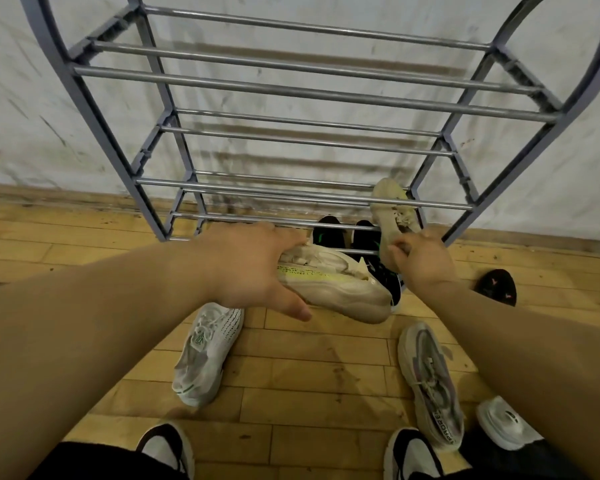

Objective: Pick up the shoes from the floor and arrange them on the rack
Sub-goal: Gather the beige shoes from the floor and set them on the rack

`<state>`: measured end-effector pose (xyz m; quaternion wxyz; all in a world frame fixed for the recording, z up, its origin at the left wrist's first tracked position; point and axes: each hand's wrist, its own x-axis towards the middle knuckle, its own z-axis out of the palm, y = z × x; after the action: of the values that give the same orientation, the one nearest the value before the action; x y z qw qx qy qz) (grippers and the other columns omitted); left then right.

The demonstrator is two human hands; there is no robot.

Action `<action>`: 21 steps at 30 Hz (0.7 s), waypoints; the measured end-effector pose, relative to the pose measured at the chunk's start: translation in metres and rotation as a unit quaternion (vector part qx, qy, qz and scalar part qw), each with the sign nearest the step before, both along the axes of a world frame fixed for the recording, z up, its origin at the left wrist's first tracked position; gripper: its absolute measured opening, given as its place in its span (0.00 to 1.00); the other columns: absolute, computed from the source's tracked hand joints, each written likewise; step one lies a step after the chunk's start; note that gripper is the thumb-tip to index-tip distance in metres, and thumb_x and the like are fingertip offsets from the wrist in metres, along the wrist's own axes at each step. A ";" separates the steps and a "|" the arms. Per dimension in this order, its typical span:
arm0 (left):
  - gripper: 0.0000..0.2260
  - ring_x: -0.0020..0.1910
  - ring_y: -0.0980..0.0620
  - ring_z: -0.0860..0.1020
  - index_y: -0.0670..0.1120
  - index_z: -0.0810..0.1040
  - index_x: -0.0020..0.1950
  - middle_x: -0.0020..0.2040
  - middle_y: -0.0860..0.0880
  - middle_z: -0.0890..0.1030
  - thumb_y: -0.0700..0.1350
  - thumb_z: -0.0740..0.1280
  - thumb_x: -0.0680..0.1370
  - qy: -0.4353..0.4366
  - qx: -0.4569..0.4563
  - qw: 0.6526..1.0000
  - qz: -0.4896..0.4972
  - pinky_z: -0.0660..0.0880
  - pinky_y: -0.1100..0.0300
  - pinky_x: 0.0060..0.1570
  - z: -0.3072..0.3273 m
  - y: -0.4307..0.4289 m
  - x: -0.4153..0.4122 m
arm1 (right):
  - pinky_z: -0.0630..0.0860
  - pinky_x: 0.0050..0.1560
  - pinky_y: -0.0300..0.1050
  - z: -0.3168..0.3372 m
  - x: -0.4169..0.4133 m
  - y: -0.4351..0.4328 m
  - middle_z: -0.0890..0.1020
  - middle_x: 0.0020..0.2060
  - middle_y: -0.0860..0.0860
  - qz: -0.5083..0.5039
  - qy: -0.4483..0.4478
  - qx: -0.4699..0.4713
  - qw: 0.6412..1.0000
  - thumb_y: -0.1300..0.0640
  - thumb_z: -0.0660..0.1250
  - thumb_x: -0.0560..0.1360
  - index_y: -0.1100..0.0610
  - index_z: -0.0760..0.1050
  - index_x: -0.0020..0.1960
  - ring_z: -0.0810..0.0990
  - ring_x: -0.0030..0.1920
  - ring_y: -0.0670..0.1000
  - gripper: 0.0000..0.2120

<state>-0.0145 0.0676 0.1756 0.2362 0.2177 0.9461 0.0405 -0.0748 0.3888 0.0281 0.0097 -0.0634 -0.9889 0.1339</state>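
My left hand [257, 268] grips a beige sneaker [340, 282] with a yellow-green stripe, held just above the floor in front of the rack's bottom shelf. My right hand [420, 258] holds the heel of a second beige sneaker [392, 206], whose toe points up against the lower bars of the grey metal shoe rack [302, 95]. A pair of black shoes [329, 233] sits on the bottom shelf behind both hands. On the wooden floor lie a white mesh sneaker [205, 351] and a white-and-lilac sneaker [430, 382].
A white shoe [506, 424] lies at the lower right and a black shoe [496, 287] at the right near the wall. My own feet in black-and-white shoes [167, 448] stand at the bottom edge. The rack's upper shelves hold nothing.
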 end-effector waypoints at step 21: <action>0.51 0.73 0.52 0.67 0.67 0.50 0.79 0.76 0.58 0.66 0.78 0.69 0.62 0.024 0.153 0.988 -0.019 0.66 0.51 0.71 0.024 -0.011 0.031 | 0.68 0.75 0.61 0.173 0.094 -0.040 0.83 0.65 0.47 0.069 -0.328 -0.511 0.792 0.55 0.67 0.78 0.39 0.77 0.66 0.80 0.67 0.53 0.19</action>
<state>0.0170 0.0563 0.1993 0.1785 0.2700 0.9299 0.1748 0.0194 0.3491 0.2012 -0.3583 -0.0311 -0.7221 0.5909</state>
